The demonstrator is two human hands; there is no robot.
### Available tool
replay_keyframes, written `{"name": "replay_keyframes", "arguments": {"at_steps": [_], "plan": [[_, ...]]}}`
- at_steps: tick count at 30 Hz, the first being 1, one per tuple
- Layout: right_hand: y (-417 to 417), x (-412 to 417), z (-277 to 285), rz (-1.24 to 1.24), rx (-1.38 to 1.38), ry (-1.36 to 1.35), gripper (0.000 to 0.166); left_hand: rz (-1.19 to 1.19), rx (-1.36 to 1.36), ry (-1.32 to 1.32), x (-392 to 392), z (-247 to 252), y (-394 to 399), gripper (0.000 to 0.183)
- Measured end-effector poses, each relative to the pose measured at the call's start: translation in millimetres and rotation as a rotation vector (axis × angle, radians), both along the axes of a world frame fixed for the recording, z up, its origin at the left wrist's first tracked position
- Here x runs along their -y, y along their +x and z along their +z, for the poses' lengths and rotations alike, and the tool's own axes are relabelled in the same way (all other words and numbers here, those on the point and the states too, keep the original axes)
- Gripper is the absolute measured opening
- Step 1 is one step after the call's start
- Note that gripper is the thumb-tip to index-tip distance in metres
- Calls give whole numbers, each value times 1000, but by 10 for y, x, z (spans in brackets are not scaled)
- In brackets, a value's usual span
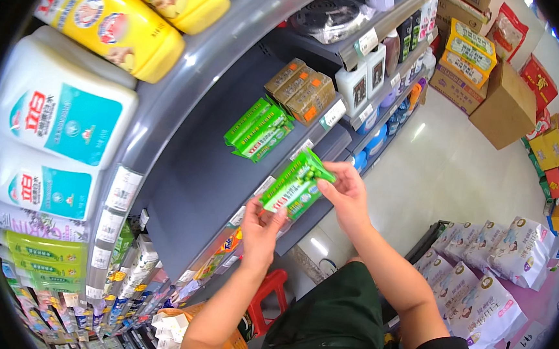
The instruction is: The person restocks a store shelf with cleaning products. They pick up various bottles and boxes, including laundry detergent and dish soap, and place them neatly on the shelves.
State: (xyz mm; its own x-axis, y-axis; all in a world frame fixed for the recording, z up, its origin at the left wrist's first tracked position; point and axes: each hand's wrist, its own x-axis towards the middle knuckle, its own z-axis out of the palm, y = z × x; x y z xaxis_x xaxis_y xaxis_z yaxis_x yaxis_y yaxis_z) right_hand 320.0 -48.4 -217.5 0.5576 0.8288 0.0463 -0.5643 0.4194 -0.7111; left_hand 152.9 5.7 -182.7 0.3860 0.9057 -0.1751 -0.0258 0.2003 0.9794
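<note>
A green soap packet [294, 187] is held between both hands, in front of the shelf edge. My left hand [263, 227] grips its lower left end, and my right hand [346, 191] pinches its upper right end. Behind it on the dark grey shelf [186, 182] lie similar green packets [261, 128], side by side. Touching or close to them, further back along the shelf, stand several brown wrapped bars [302, 89] with orange stickers.
White bottles [70, 111] and yellow bottles [120, 22] stand on the nearer shelf at left. A red stool [269, 300] and an orange basket [233, 346] are below. White packs [482, 305] sit at lower right; cardboard boxes [505, 105] stand across the aisle.
</note>
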Motion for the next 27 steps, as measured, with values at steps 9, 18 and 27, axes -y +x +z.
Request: {"name": "replay_keyframes", "arguments": {"at_steps": [9,18,27], "plan": [[31,-343,158,-148,800,-164,61,62,-164,308,-478,325,72,37],[-43,-397,-44,-49,743,-242,70,169,-156,423,-635,-11,155,39],[-28,-425,-164,-70,823,-263,66,134,-149,334,-786,-99,149,41]]}}
